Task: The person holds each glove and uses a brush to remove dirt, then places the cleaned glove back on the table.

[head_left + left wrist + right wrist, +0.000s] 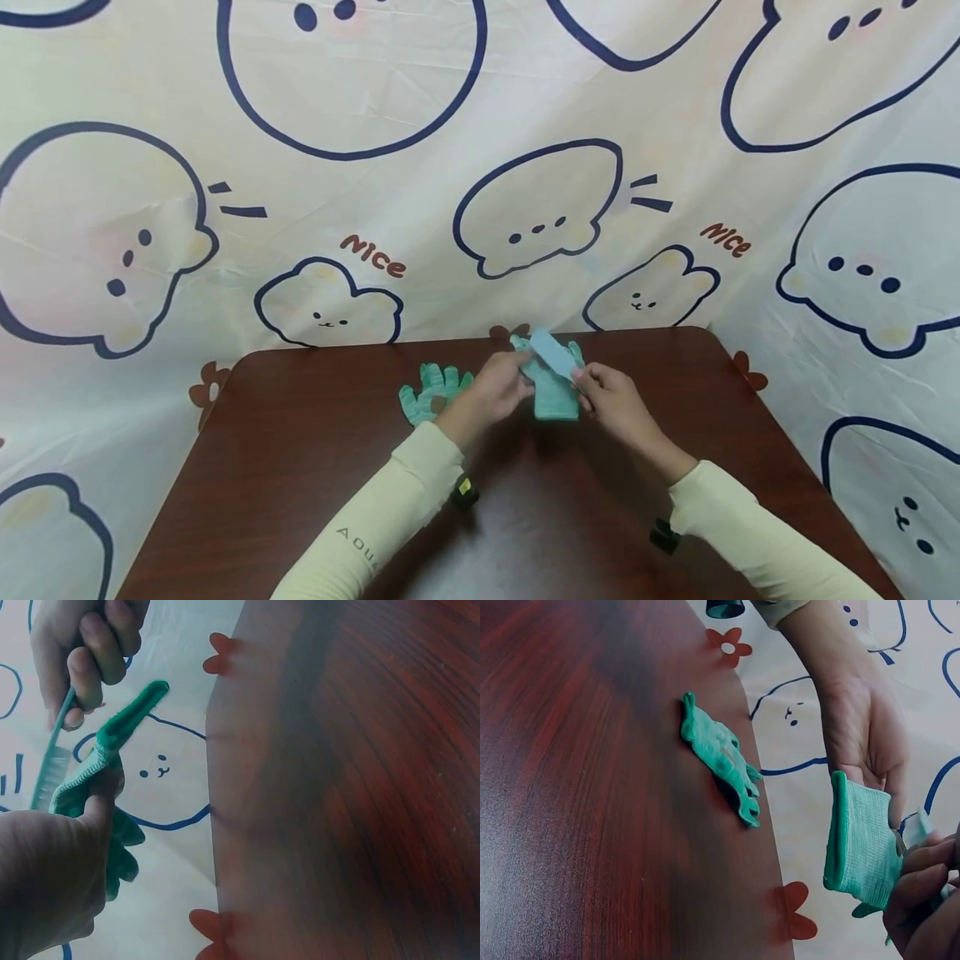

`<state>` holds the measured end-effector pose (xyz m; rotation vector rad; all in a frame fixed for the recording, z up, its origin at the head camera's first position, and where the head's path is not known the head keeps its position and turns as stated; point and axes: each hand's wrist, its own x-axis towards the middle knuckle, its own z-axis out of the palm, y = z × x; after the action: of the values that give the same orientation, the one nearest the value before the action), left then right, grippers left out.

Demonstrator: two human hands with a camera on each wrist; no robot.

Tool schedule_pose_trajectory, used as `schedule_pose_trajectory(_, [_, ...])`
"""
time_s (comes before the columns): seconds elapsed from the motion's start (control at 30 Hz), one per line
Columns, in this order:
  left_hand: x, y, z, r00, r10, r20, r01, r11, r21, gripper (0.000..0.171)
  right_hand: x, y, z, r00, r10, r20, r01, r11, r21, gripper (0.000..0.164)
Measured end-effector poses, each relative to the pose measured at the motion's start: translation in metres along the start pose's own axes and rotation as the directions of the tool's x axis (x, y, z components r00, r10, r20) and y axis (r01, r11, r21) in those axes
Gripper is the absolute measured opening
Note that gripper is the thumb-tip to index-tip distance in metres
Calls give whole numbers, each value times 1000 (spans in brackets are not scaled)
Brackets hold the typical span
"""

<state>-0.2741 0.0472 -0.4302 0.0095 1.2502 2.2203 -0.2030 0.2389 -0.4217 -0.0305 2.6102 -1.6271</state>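
My left hand (pixel 501 385) grips a green knitted glove (pixel 557 400) by its side and holds it up above the table, cuff towards me. In the left wrist view my thumb lies on the near side of the glove (pixel 79 787). My right hand (pixel 617 402) pinches the handle of a light blue brush (pixel 553 354), which lies across the front of the glove in the head view. Pale bristles on the brush (pixel 54 776) face the glove; whether they touch it I cannot tell. A second green glove (pixel 427 390) lies on the table left of my hands.
The dark brown wooden table (pixel 337 500) ends just beyond the gloves. Behind and beside it hangs a pale cloth (pixel 420 208) printed with cartoon animals. A brown patch (pixel 438 404) shows on the glove lying on the table.
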Motion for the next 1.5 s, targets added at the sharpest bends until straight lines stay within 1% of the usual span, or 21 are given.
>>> schedule_pose_trajectory(0.13, [-1, 0, 1, 1000, 14, 7, -14, 1000, -21, 52, -2, 0, 1, 1000, -18, -19, 17, 997, -79, 42])
schedule_pose_trajectory(0.3, [0, 1, 0, 1000, 17, -26, -18, 999, -46, 58, 0, 3, -1, 998, -12, -60, 3, 990, -140, 44])
schedule_pose_trajectory(0.43, [-1, 2, -2, 999, 32, -42, -34, 998, -48, 59, 3, 6, -10, 995, 2, -98, -20, 982, -185, 44])
schedule_pose_trajectory(0.53, [-1, 3, -3, 998, 47, -42, -49, 998, -43, 60, 6, 11, -19, 993, 13, -120, -36, 980, -197, 44])
schedule_pose_trajectory(0.6, [-1, 4, -5, 998, 53, -39, -55, 998, -37, 60, 8, 13, -25, 992, 14, -129, -38, 982, -185, 45])
schedule_pose_trajectory(0.73, [-1, 4, -7, 999, 47, -23, -48, 998, -51, 60, 7, 13, -29, 991, 21, -132, -28, 998, -56, 46])
schedule_pose_trajectory(0.8, [-2, 3, -6, 999, 36, -13, -37, 997, -69, 60, 5, 8, -27, 994, 22, -106, -20, 1000, 22, 44])
schedule_pose_trajectory(0.83, [-2, 2, -6, 999, 33, -8, -33, 996, -78, 61, 4, 5, -24, 997, 25, -78, -21, 998, 53, 45])
schedule_pose_trajectory(0.9, [-3, 2, -4, 999, 34, 11, -33, 995, -91, 61, 1, -1, -17, 999, 30, -21, -29, 997, 76, 45])
schedule_pose_trajectory(0.97, [-3, 1, -2, 999, 42, 31, -39, 995, -93, 59, -1, -7, -10, 999, 38, 27, -40, 997, 62, 45])
schedule_pose_trajectory(1.03, [-4, 1, 1, 997, 60, 51, -55, 994, -90, 58, -2, -10, -4, 998, 46, 40, -47, 998, 34, 43])
schedule_pose_trajectory(1.13, [-4, 2, 4, 996, 69, 58, -63, 993, -99, 58, -2, -10, 0, 998, 60, 15, -60, 998, -3, 40])
schedule_pose_trajectory(1.23, [-5, 2, 5, 997, 67, 39, -62, 991, -117, 61, -1, -7, -2, 998, 68, -7, -68, 997, -28, 41])
schedule_pose_trajectory(1.37, [-6, 4, 3, 998, 60, 16, -57, 989, -135, 63, 1, -4, -9, 998, 65, -25, -67, 997, -50, 45])
schedule_pose_trajectory(1.43, [-6, 5, 2, 998, 60, 19, -57, 989, -138, 64, 3, -3, -14, 997, 65, -43, -67, 996, -54, 46])
schedule_pose_trajectory(1.5, [-7, 7, 1, 998, 63, 25, -59, 989, -133, 64, 6, 0, -20, 996, 59, -73, -65, 995, -81, 47])
